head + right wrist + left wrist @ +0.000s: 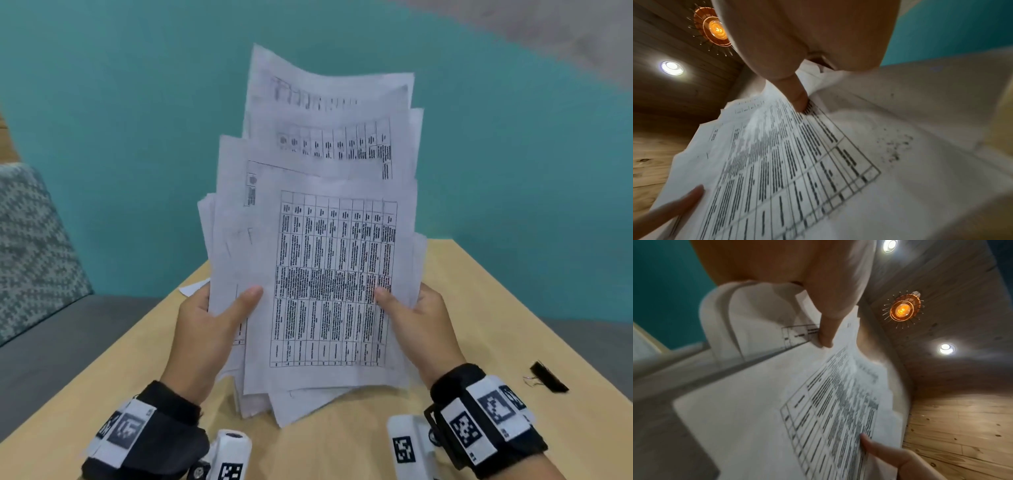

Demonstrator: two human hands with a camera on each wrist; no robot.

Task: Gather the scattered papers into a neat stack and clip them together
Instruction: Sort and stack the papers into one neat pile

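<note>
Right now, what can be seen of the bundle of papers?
The papers are white sheets printed with black tables, held upright and fanned unevenly, edges misaligned, lower edges on or just above the wooden table. The left hand and right hand grip the sides, thumbs pressing the front sheet. No clip on them.

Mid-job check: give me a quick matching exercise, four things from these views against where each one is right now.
Things:
1. uneven bundle of white printed papers
2. small black binder clip
3. left hand
4. lone white sheet

Places:
A. on the light wooden table, right of the right hand
B. on the table behind the left hand
C. held upright in both hands
D. grip on the bundle's left edge

Pairs: 1-C, 2-A, 3-D, 4-B
</note>
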